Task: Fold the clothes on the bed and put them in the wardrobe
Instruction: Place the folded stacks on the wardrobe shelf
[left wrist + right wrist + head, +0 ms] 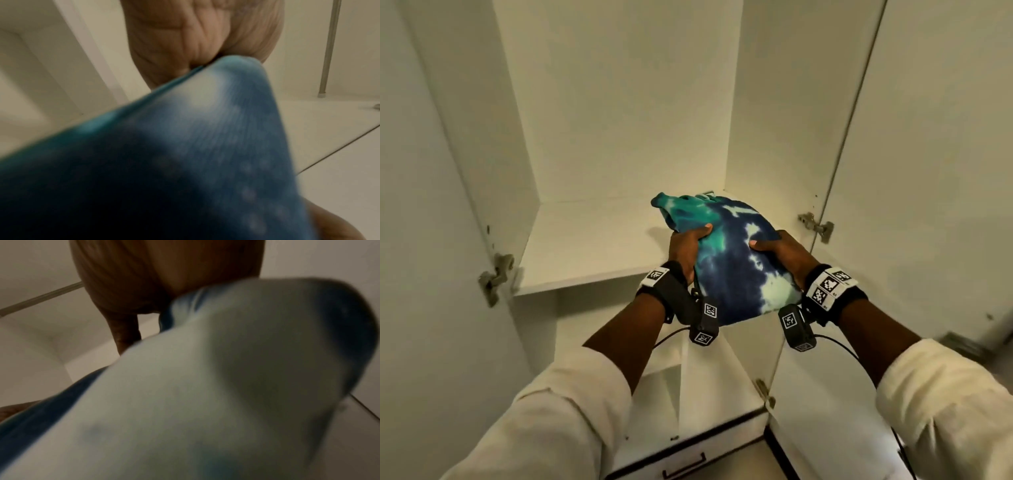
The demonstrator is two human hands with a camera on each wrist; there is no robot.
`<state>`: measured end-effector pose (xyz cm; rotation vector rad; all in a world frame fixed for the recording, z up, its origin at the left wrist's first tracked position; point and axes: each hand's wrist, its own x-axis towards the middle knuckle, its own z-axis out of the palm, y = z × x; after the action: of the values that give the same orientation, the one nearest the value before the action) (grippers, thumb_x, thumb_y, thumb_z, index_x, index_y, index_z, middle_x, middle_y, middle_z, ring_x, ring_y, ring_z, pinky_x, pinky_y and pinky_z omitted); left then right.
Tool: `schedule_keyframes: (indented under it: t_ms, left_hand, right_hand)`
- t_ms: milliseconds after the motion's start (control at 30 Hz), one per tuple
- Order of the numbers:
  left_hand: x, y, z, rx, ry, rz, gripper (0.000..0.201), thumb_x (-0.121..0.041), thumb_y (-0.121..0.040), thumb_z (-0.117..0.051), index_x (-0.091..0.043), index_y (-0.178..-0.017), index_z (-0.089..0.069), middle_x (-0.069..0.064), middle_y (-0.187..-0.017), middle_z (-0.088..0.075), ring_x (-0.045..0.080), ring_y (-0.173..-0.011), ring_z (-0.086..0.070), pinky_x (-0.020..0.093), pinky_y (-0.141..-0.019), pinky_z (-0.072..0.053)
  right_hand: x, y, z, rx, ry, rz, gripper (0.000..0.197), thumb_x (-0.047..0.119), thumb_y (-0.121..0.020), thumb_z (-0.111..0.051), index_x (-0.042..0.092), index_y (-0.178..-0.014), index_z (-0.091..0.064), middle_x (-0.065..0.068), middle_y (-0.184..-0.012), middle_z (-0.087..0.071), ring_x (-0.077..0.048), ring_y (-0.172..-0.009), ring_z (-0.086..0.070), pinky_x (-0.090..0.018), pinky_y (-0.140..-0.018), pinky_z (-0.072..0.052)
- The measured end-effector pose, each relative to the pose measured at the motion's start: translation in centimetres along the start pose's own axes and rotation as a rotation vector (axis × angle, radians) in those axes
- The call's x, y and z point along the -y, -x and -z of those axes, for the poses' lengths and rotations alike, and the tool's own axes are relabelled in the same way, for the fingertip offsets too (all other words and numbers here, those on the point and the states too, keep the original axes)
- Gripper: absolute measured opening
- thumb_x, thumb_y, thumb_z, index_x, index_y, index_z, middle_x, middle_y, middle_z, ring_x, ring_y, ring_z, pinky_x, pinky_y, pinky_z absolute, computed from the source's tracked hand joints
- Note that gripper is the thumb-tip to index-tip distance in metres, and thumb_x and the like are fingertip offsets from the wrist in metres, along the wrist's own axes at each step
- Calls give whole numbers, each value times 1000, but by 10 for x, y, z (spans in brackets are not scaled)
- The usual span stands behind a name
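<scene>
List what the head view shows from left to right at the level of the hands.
Left door hinge → wardrobe shelf → left hand → folded tie-dye garment → right hand → right door hinge.

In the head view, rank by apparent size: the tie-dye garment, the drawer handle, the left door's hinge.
1. Tie-dye garment, held by both hands.
2. Drawer handle, though partly cut off at the frame edge.
3. Left door's hinge, close to the handle in size, so unsure.
</scene>
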<state>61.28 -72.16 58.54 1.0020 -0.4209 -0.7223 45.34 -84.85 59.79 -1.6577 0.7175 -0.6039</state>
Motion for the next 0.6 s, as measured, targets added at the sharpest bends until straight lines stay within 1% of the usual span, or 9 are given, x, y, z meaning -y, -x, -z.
schedule_keyframes:
  t_ms: [33,100,200,267,367,433,500,533,600]
  left_hand:
    - [-3,-23,-13,-9,2,-14,19,-3,-85,-70,-3,-104,-69,21,-111,-71,34,-93,-69,47,-91,-56]
    - [-7,-67,-32,-16,5,-39,17,-3,-86,-69,-3,-103,-69,21,-112,-70,34,-94,-68,48,-91,-56]
    - [-3,-137,-54,-51,-2,-53,26,-5,-85,-71,0,-111,-67,20,-112,-71,34,-94,-69,45,-87,-58]
    - [10,-176,-56,-64,-26,-18,31,-9,-85,-72,0,-114,-66,19,-109,-72,34,-93,-70,45,-85,-59]
    - [47,-241,-43,-106,-98,77,44,-19,-80,-76,-1,-118,-65,21,-114,-70,35,-96,-69,47,-88,-57]
    - [90,-299,-22,-189,-299,119,70,-38,-66,-81,-2,-123,-63,18,-123,-67,33,-104,-68,48,-95,-54]
    - [101,-314,-17,-274,-477,158,100,-53,-48,-84,-2,-130,-59,14,-127,-64,30,-110,-65,43,-97,-54]
    - [89,-303,-23,-320,-559,154,107,-53,-49,-85,-2,-137,-51,16,-136,-58,30,-118,-61,41,-101,-51]
    - [57,-268,-43,-292,-953,65,103,-43,-75,-78,-7,-153,-22,19,-156,-28,33,-141,-36,41,-114,-36]
  right_hand:
    - [7,-27,9,-16,12,4,77,38,-62,-87,6,-124,-54,-14,-104,-71,-33,-91,-70,-48,-86,-57]
    - [21,-71,22,-48,38,27,62,31,-73,-82,7,-120,-49,-12,-102,-67,-29,-87,-68,-42,-81,-57]
    - [28,-143,41,-100,97,58,48,24,-83,-75,11,-116,-43,-9,-87,-62,-18,-63,-57,-29,-52,-47]
    - [22,-187,47,-114,166,56,54,28,-80,-77,10,-117,-42,-12,-87,-63,-18,-58,-55,-27,-45,-44]
    - [-1,-241,52,-127,350,21,62,39,-77,-77,9,-120,-44,-18,-110,-64,-27,-83,-62,-39,-66,-50]
    - [-26,-257,49,-73,568,-38,66,47,-85,-68,6,-130,-41,-18,-122,-60,-32,-102,-60,-35,-75,-44]
    - [-46,-264,48,-5,773,-58,69,53,-91,-57,5,-137,-38,-19,-133,-55,-35,-115,-56,-34,-86,-43]
    - [-51,-265,50,-10,834,-37,71,55,-91,-55,7,-140,-37,-21,-136,-52,-36,-119,-53,-37,-91,-43]
    - [-46,-255,56,-94,935,114,74,58,-89,-57,17,-147,-33,-22,-142,-44,-39,-129,-44,-44,-102,-39]
